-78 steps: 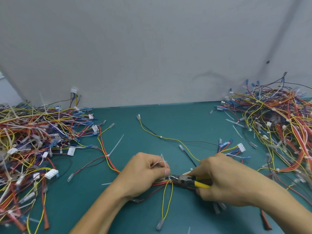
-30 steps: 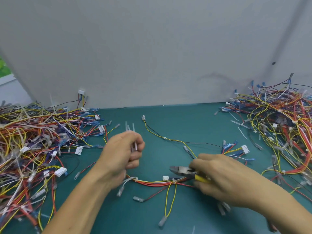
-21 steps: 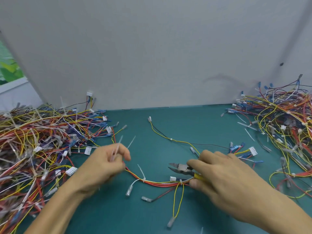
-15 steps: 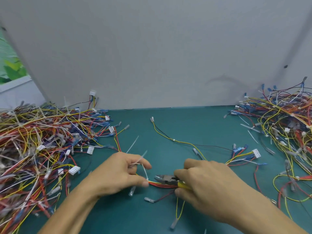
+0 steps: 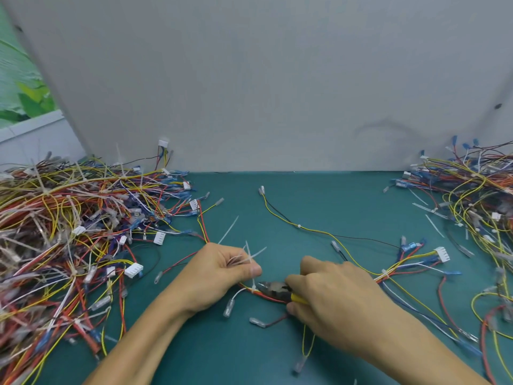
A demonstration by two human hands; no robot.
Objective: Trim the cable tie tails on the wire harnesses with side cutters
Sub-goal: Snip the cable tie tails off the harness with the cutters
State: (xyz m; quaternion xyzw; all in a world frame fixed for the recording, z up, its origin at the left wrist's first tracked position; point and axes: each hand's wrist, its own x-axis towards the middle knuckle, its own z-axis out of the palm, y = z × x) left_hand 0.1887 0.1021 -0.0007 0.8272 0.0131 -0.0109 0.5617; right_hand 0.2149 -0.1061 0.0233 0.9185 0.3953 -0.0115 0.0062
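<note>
A wire harness (image 5: pixel 394 273) of red, yellow and blue wires lies across the green mat in front of me. My left hand (image 5: pixel 219 276) holds a few cut white cable tie tails (image 5: pixel 251 255) in its curled fingers, and its thumb rests by a white cable tie (image 5: pixel 254 284) on the harness. My right hand (image 5: pixel 336 298) grips the yellow-handled side cutters (image 5: pixel 274 290). Their dark jaws point left and sit right at that tie. Whether the jaws touch the tail is hard to tell.
A big heap of harnesses (image 5: pixel 63 232) with long white tie tails fills the left side. Another heap (image 5: pixel 480 207) lies at the right. A grey wall (image 5: pixel 263 93) stands behind the mat. A loose yellow and black wire pair (image 5: pixel 299 226) and a cut tail (image 5: pixel 229 229) lie mid-mat.
My left hand lifted away leftward with cut tails, then came back down to the harness. My right hand moved the cutters left along the harness to another tie.
</note>
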